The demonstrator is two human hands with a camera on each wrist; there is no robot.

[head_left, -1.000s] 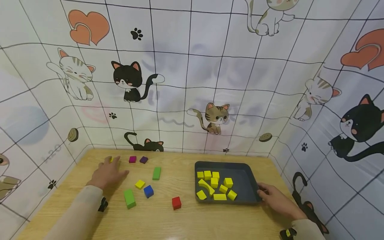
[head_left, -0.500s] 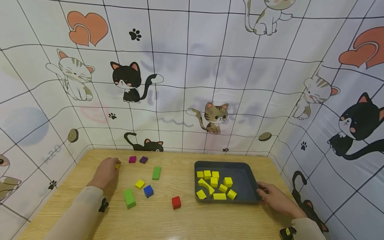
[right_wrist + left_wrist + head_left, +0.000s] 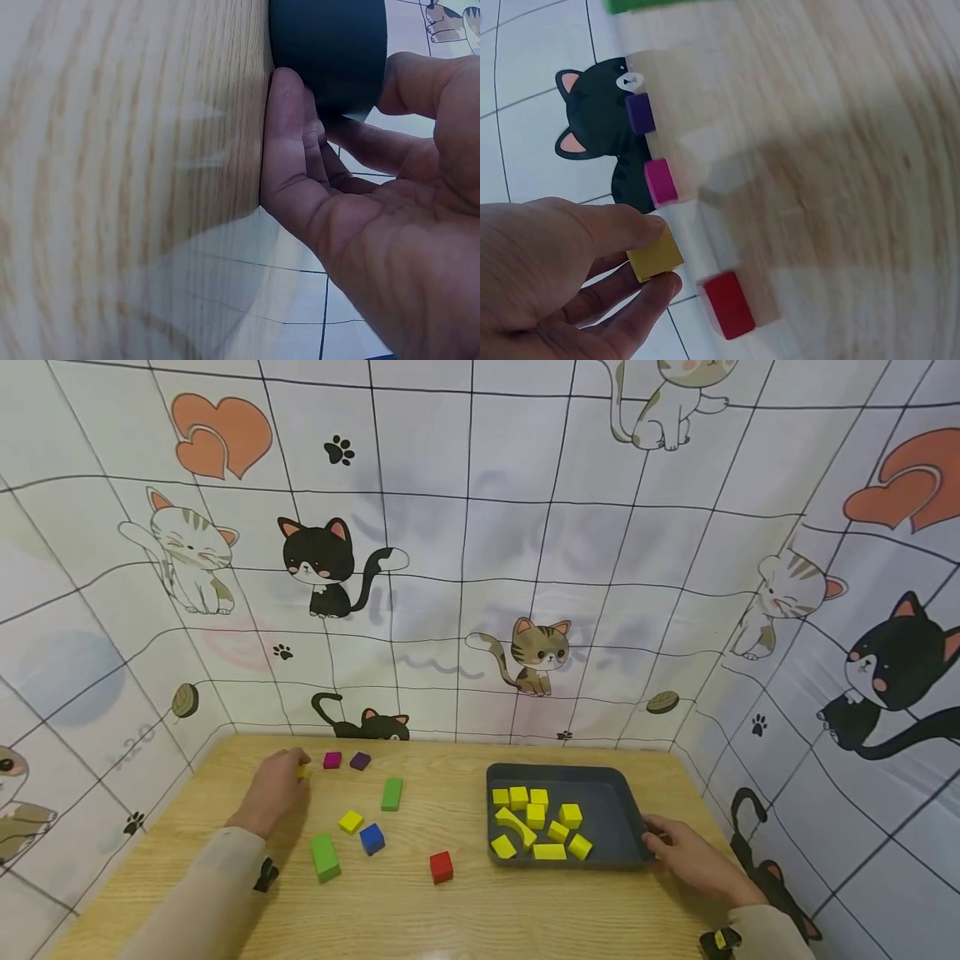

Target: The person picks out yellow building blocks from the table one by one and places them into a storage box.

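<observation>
My left hand [image 3: 271,788], at the back left of the wooden table, pinches a yellow block [image 3: 655,256] between thumb and fingers. Just past it lie a magenta block [image 3: 332,761] and a dark purple block [image 3: 360,762]. A red block [image 3: 730,304] shows beside the fingers in the left wrist view; the hand hides it in the head view. On the right, my right hand [image 3: 693,858] grips the right rim of a dark grey tray [image 3: 619,806], thumb at the edge and fingers low against the side. Several yellow blocks [image 3: 536,816] lie in the tray.
Between left hand and tray lie two green blocks [image 3: 325,857], a yellow block [image 3: 350,822], a blue block [image 3: 372,839] and another red block [image 3: 442,867]. A cat-print curtain [image 3: 427,652] surrounds the table's back and sides.
The left hand has gone from spread fingers over the yellow block to pinching it, then shifted slightly right with it. The right hand and the tray have stayed put.
</observation>
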